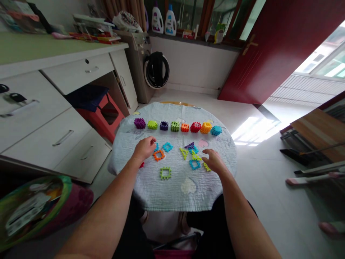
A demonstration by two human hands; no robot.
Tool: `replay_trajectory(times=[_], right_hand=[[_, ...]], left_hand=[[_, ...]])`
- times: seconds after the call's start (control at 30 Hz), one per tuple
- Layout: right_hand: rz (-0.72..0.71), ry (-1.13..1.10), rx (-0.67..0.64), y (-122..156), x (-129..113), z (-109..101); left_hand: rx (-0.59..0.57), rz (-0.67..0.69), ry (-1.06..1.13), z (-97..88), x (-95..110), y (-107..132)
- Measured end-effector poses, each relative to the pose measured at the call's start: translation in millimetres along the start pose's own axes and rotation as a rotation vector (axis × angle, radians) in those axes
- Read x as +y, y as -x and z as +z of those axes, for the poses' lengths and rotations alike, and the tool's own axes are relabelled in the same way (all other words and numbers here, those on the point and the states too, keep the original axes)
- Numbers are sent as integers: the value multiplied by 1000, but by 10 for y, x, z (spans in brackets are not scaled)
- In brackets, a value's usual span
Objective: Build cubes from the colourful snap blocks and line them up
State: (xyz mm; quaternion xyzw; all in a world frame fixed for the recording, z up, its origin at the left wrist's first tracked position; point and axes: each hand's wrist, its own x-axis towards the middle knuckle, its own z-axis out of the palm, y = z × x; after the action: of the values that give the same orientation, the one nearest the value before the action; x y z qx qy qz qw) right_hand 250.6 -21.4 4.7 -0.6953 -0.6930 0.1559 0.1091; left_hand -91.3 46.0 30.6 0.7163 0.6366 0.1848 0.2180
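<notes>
Head view: your left hand [144, 148], fingers curled together, just beside the orange square frame [159, 155]; your right hand [214, 161], fingers apart, near the teal frame [194, 164].

**Matt plastic on soft cloth**

Knobbly plastic cubes [175, 126] and flat plastic lattice shapes [165, 173] look matt and rough-textured on the crinkled, quilted cloth [145, 194]. Far right, the red door [269, 54] shows a smooth, glossy painted finish.
</notes>
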Motion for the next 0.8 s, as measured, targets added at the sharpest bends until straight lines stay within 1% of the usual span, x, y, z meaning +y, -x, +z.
replay_trajectory(times=[0.13, 0.27, 0.37, 0.47, 0.6, 0.7, 0.8], right_hand=[[-103, 19, -10, -203, -138, 98], [-66, 112, 32, -417, -277, 225], [-85, 153, 44, -557, -284, 352], [-122, 167, -30, -695, -230, 438], [-201, 171, -124, -829, -179, 443], [-225, 178, -135, -853, -184, 391], [-196, 205, -129, -839, -188, 332]], left_hand=[[-5, -8, -21, -7, -13, -3], [-15, -3, -14, 16, 15, 4], [-26, 4, -7, 42, 39, 5], [-27, 10, -3, 56, 43, -2], [-27, 2, 10, 47, 25, -12], [-21, -6, 15, 38, 17, -14], [-24, -6, 12, 38, 25, -13]])
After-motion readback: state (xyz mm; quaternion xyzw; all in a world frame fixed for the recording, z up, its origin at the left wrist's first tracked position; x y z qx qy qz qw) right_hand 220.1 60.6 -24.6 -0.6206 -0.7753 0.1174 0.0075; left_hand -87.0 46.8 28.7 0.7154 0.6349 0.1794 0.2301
